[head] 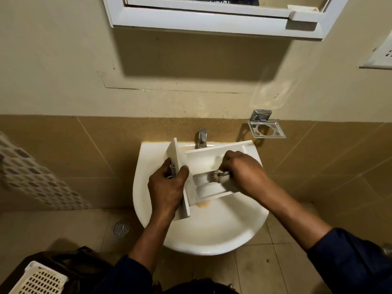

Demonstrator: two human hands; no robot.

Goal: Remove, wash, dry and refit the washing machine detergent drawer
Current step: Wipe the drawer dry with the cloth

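Observation:
The white detergent drawer [203, 164] lies across the white wash basin [212, 230], its front panel at the left standing on edge. My left hand [167, 185] grips that front panel, thumb on the inner side. My right hand [241, 166] is inside the drawer's compartments and holds a small grey, worn scrubbing pad or cloth [219, 176], pressed against the dividers. An orange stain shows on the basin just below the drawer.
A chrome tap [202, 137] stands at the basin's back edge, just behind the drawer. A chrome holder [266, 128] hangs on the tiled wall to the right. A mirror cabinet [212, 15] is overhead. A floor drain [121, 228] and a dark basket [42, 274] are at lower left.

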